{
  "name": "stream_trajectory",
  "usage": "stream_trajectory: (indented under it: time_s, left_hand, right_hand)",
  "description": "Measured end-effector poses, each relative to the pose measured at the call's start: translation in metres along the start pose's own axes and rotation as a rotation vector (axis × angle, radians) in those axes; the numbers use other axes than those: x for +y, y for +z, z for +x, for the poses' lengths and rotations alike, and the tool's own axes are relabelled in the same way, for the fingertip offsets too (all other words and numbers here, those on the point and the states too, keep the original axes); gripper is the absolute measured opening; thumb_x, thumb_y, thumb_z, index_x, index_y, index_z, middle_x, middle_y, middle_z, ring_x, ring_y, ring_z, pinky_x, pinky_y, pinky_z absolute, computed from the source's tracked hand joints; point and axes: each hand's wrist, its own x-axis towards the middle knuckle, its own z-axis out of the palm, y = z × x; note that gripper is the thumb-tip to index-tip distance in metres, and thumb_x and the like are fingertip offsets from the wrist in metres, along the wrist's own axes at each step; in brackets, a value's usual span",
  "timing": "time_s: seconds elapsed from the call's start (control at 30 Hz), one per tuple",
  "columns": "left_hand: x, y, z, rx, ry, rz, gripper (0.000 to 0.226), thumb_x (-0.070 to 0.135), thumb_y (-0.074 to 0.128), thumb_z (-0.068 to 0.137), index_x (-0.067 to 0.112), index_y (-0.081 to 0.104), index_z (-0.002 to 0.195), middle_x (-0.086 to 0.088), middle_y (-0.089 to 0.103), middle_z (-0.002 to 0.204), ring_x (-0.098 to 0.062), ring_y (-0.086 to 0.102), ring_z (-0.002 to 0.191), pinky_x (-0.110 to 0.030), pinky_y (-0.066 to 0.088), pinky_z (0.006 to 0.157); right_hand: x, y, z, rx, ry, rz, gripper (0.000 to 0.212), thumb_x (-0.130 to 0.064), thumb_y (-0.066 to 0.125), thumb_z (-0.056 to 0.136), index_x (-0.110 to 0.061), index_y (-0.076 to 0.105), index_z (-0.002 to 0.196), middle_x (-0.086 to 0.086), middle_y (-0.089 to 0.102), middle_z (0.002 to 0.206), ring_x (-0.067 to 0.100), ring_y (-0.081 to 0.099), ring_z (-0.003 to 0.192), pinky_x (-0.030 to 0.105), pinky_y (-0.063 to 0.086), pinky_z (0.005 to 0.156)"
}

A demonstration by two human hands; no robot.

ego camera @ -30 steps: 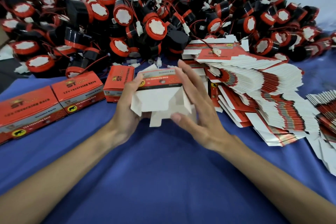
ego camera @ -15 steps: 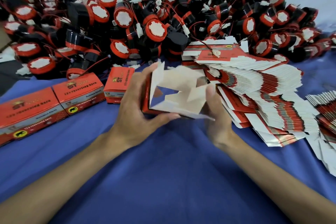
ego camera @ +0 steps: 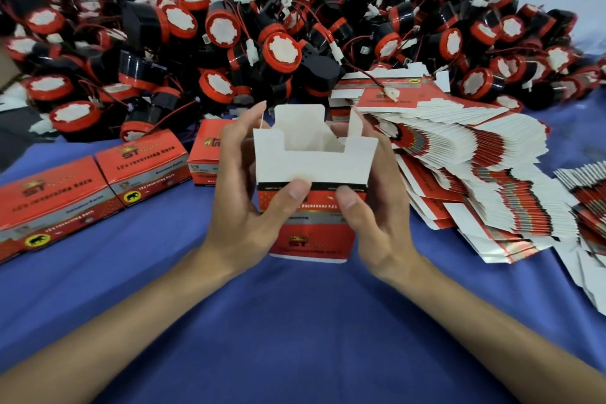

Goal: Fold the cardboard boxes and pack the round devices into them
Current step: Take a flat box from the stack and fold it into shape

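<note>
Box point(ego camera: 314, 207): red and white cardboard, upright between both hands at the middle of the desk, top open, white flaps standing up, print on its front upside down.
Left hand point(ego camera: 242, 207): grips the box's left side, thumb pressed on the front, fingers curled behind.
Right hand point(ego camera: 377, 216): grips the right side, thumb on the front.
Box bottom: perhaps resting on the blue desk point(ego camera: 295, 321); hard to tell.
Round devices point(ego camera: 282, 52): a black-and-red heap with wires, behind the box.
Flat boxes point(ego camera: 459, 167): a fanned stack just right of the right hand.
Closed boxes point(ego camera: 144, 164): three in a row at left.
</note>
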Motion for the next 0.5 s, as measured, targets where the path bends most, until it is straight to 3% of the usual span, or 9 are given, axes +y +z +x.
stream_trajectory:
  time_s: [0.1, 0.17, 0.27, 0.4, 0.5]
  left_hand:
    - [0.0007, -0.0026, 0.0043, -0.001, 0.043, 0.015, 0.064, 0.051, 0.053, 0.091, 0.006, 0.028, 0.13, 0.014, 0.046, 0.126, 0.006, 0.051, 0.112, -0.011, 0.043, 0.088]
    - [-0.0002, -0.0047, 0.0062, -0.012, 0.068, 0.032, 0.06, 0.05, 0.051, 0.093, 0.004, 0.032, 0.127, 0.022, 0.049, 0.125, 0.007, 0.051, 0.111, -0.01, 0.043, 0.087]
    - [-0.0018, -0.0067, 0.004, -0.021, 0.06, 0.042, 0.063, 0.051, 0.05, 0.094, 0.002, 0.034, 0.129, 0.0, 0.047, 0.123, 0.0, 0.05, 0.114, -0.014, 0.042, 0.09]
    - [-0.0014, -0.0054, 0.0014, 0.003, 0.041, 0.031, 0.067, 0.055, 0.053, 0.091, 0.014, 0.027, 0.137, -0.027, 0.042, 0.119, -0.034, 0.05, 0.11, -0.032, 0.046, 0.089]
    - [-0.0015, -0.0036, 0.0018, 0.028, 0.056, 0.012, 0.074, 0.049, 0.056, 0.092, 0.005, 0.021, 0.139, -0.03, 0.039, 0.124, -0.028, 0.049, 0.117, -0.027, 0.045, 0.092]
  right_hand:
    - [-0.0028, 0.0045, -0.0026, 0.039, -0.019, 0.087, 0.058, -0.021, 0.053, 0.087, -0.013, 0.031, 0.139, -0.011, 0.049, 0.129, 0.007, 0.051, 0.118, 0.016, 0.043, 0.091]
    - [-0.0033, 0.0073, -0.0043, 0.046, -0.024, 0.113, 0.056, -0.02, 0.055, 0.086, -0.021, 0.031, 0.137, -0.018, 0.048, 0.127, 0.003, 0.05, 0.117, 0.014, 0.043, 0.09]
    - [-0.0053, 0.0085, -0.0038, 0.031, 0.011, 0.148, 0.059, -0.023, 0.056, 0.085, -0.026, 0.032, 0.139, -0.008, 0.046, 0.129, 0.005, 0.05, 0.118, 0.016, 0.044, 0.091]
    - [-0.007, 0.0064, -0.0021, -0.013, 0.048, 0.174, 0.069, -0.024, 0.055, 0.086, -0.028, 0.018, 0.144, 0.01, 0.045, 0.132, 0.015, 0.05, 0.122, 0.028, 0.045, 0.097]
    - [-0.0069, 0.005, -0.0008, -0.039, 0.046, 0.163, 0.068, -0.023, 0.054, 0.088, -0.026, 0.017, 0.144, 0.005, 0.047, 0.131, 0.015, 0.049, 0.123, 0.034, 0.042, 0.102]
